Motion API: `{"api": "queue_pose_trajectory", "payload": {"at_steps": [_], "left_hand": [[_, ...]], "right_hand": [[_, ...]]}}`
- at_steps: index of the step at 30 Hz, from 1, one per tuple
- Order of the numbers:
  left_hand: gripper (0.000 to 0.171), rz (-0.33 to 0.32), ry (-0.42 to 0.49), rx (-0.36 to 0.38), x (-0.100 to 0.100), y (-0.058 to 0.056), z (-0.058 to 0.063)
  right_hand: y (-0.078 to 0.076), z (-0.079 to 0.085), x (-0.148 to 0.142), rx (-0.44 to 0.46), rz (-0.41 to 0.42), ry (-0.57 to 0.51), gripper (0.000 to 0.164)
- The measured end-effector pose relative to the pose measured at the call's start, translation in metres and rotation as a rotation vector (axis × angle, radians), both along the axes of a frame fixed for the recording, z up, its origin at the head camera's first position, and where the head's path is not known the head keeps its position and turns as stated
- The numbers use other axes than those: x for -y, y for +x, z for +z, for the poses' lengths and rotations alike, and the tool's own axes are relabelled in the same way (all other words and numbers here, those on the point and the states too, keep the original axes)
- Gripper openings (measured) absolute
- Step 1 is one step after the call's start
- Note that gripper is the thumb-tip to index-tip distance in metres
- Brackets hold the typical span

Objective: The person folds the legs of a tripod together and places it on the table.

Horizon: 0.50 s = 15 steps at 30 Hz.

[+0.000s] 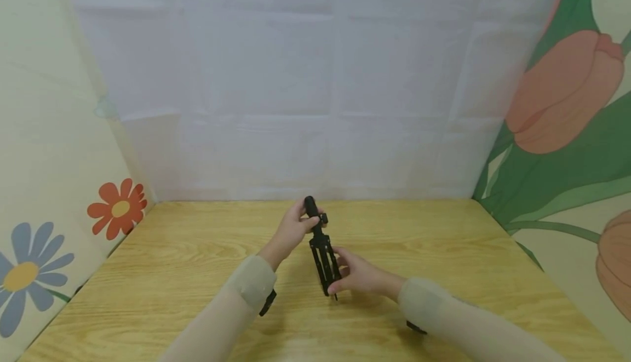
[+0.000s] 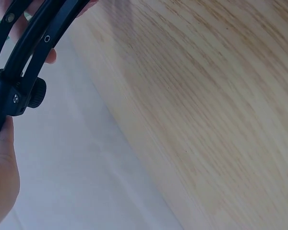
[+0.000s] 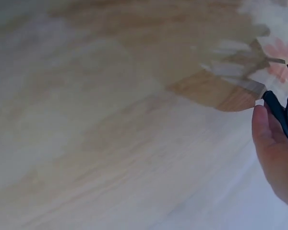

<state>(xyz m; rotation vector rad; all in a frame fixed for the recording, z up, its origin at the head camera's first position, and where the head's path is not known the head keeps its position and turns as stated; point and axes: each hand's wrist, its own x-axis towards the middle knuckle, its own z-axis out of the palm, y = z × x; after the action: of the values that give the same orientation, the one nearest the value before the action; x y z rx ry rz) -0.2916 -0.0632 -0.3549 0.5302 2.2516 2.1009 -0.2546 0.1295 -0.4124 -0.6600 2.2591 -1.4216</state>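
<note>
A small black tripod [image 1: 319, 240] is held at a slant over the middle of the table, its legs folded together and pointing down toward the person. The left hand [image 1: 292, 231] grips its upper end, thumb across the front below the rounded black top. Lower down, the right hand [image 1: 362, 276] holds the legs from the right, with its thumb near their ends. A black knob and the leg joints of the tripod [image 2: 7, 93] show close up in the left wrist view. In the right wrist view, a leg tip of the tripod [image 3: 274, 106] lies beside the thumb.
The wood-grain table [image 1: 197, 274] runs back to a creased white sheet [image 1: 276, 148]. Flower-printed cloths stand on both sides, with a red flower [image 1: 118, 208] at left and a pink tulip [image 1: 567, 93] at right.
</note>
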Motion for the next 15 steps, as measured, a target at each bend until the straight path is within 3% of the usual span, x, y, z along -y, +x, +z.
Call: {"api": "queue_pose_trajectory", "payload": {"at_steps": [6, 15], "left_hand": [[0.032, 0.001, 0.016, -0.002, 0.0017, -0.0017, -0.0027], [0.039, -0.011, 0.012, 0.004, 0.003, -0.0012, -0.0033]], "right_hand": [[-0.0004, 0.0022, 0.0018, -0.063, 0.032, 0.066, 0.095], [0.0009, 0.0032, 0.0037, -0.036, 0.005, 0.1, 0.097]]}}
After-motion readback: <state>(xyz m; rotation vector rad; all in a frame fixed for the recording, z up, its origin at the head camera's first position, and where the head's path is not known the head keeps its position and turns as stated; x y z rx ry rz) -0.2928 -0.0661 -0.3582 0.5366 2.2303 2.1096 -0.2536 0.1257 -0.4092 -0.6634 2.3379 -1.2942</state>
